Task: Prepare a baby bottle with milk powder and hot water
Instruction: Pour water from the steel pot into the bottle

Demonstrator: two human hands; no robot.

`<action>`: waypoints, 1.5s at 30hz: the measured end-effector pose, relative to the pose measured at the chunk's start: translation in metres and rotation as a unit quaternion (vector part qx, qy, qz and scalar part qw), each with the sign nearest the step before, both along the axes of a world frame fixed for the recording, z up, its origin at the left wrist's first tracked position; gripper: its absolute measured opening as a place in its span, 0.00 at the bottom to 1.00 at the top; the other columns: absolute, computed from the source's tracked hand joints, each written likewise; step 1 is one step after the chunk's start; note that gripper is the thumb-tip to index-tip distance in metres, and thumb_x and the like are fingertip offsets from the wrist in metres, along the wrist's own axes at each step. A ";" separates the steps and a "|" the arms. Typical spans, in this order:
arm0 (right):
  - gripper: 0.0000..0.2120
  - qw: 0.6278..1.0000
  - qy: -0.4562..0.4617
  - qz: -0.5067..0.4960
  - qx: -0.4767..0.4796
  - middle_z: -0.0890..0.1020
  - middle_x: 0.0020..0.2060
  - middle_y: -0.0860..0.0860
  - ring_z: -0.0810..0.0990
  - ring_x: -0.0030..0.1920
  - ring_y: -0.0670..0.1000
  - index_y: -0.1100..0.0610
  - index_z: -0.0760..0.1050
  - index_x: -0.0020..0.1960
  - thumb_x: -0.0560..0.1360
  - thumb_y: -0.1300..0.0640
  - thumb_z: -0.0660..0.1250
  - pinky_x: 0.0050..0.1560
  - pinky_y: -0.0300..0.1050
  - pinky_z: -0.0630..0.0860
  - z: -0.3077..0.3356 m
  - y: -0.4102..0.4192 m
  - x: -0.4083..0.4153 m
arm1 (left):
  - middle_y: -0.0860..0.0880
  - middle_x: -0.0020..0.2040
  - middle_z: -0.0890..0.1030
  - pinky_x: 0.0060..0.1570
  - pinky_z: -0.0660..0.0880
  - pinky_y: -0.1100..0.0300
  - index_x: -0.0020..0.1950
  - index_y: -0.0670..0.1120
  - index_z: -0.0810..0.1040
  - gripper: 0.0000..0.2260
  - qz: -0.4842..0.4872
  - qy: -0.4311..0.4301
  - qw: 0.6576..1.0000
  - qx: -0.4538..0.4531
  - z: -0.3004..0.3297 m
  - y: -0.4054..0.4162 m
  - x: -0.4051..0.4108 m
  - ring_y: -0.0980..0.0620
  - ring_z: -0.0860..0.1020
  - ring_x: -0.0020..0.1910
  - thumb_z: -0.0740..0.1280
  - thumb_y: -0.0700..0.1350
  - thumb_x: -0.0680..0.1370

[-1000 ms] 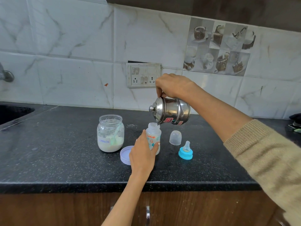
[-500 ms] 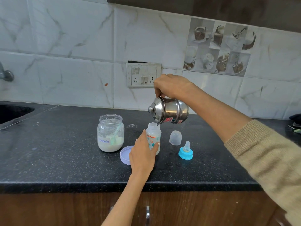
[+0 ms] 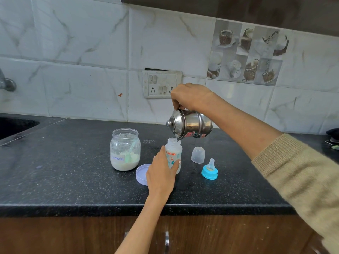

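The left hand (image 3: 161, 173) wrapped its fingers (image 3: 177, 163) around the upright baby bottle (image 3: 173, 153) on the surface (image 3: 64, 176). Above it, the right hand (image 3: 190, 97) gripped a tilted steel pot (image 3: 190, 125), spout at the bottle's mouth.

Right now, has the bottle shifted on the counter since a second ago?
No. The bottle stands in the same spot between the jar and the teat, below the switch plate, and the left hand holds it.
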State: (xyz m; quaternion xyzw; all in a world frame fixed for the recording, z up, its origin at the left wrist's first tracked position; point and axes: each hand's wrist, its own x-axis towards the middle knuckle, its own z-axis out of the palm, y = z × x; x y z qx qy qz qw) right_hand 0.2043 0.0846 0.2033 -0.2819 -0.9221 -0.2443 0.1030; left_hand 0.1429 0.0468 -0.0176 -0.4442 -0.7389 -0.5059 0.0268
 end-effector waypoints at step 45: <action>0.12 0.998 -0.035 0.010 0.048 0.80 0.52 0.58 0.80 0.50 0.57 0.61 0.80 0.53 0.73 0.70 0.64 0.47 0.48 0.76 -0.002 0.005 -0.005 | 0.50 0.67 0.73 0.57 0.71 0.57 0.73 0.49 0.61 0.28 0.000 -0.010 1.000 0.001 0.001 -0.001 0.001 0.51 0.72 0.64 0.66 0.53 0.76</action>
